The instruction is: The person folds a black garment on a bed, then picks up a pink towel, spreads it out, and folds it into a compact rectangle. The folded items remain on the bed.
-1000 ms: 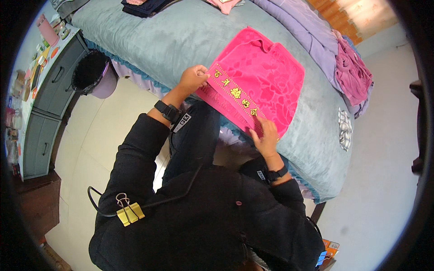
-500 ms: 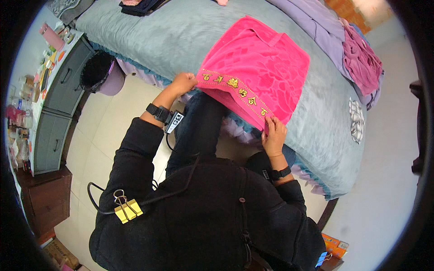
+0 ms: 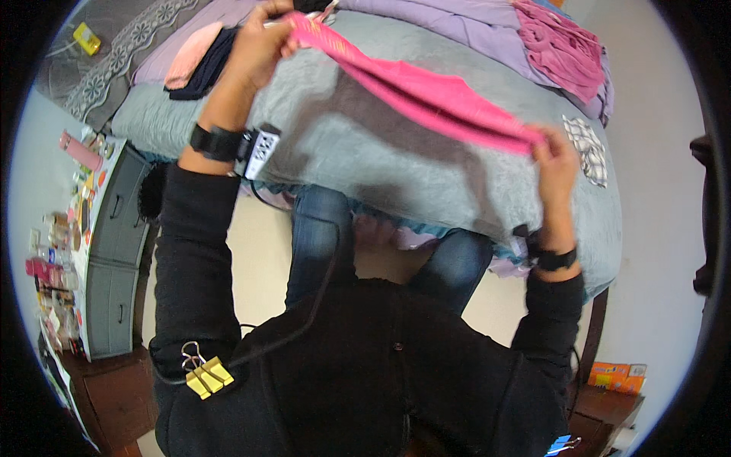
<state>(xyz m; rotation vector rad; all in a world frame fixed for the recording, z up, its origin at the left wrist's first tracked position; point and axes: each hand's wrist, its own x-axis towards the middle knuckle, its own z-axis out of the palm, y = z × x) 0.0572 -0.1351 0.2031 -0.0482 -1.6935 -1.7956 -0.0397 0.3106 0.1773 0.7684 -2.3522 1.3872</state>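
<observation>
A bright pink towel (image 3: 426, 91) is stretched in the air above the bed, blurred by motion and seen nearly edge-on. My left hand (image 3: 259, 49), raised at the upper left, pinches one end of it, near its yellow-patterned band. Lower and to the right, my right hand (image 3: 557, 164) grips the other end. Between the hands the cloth sags a little, and its shadow falls on the grey-green bed cover (image 3: 304, 164). Both hands are closed on the towel's corners.
Folded peach and dark clothes (image 3: 202, 65) lie at the bed's far left. A lilac blanket (image 3: 449, 23), a crumpled pink cloth (image 3: 560, 49) and a checked cloth (image 3: 585, 148) lie on the right side. On the left stands a grey drawer cabinet (image 3: 114, 251) crowded with bottles.
The towel has gone from lying on the bed's near edge to hanging stretched above it. Both my hands have risen and spread apart, still holding it.
</observation>
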